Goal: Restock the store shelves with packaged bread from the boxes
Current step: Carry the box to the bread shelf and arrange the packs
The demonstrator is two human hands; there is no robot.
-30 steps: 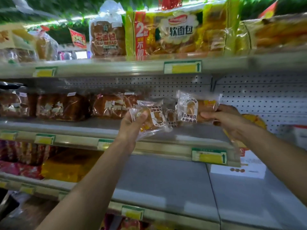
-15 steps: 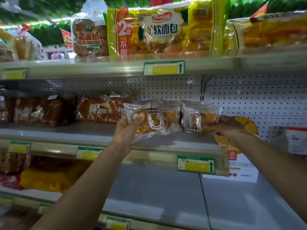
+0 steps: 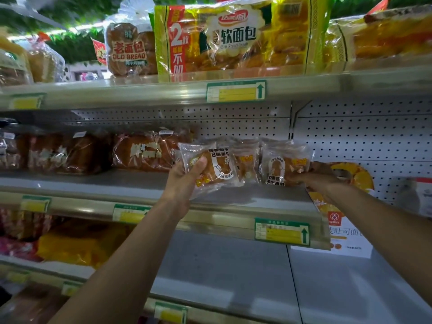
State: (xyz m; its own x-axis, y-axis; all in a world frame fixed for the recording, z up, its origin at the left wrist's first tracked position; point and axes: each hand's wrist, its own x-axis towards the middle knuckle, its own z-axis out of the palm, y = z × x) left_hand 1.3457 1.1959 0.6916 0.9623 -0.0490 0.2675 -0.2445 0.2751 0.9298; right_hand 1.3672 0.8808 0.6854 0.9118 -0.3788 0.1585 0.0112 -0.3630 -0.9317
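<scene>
The left hand (image 3: pixel 184 181) grips a small bread pack (image 3: pixel 210 168), thumb pressed across its front and fingers hidden behind, and holds it tilted, label turned sideways, just above the middle shelf (image 3: pixel 233 197). The right hand (image 3: pixel 318 177) grasps a second pack (image 3: pixel 284 164) from its right end, fingers curled around the wrapper's edge; this one stands upright and its bottom looks to be on the shelf or just touching it, though the contact itself cannot be made out. Between the two sits a third pack (image 3: pixel 246 163) of the same kind, already standing on the shelf and touching or nearly touching both neighbours. To the left along the same shelf lie darker loaves (image 3: pixel 140 152) in clear bags, and the top shelf (image 3: pixel 163 90) carries large yellow bags (image 3: pixel 229 38) of soft bread. Behind the right wrist a printed carton (image 3: pixel 346 232) stands on the bare lower shelf (image 3: pixel 233 272). The step in hand appears to be placing: a row of small packs is being built on the middle shelf. The next move likely calls for the right hand to let go once its pack stands steady, and for the left to turn its pack upright, label forward, and set it down snug against the row without tipping the soft middle pack.
</scene>
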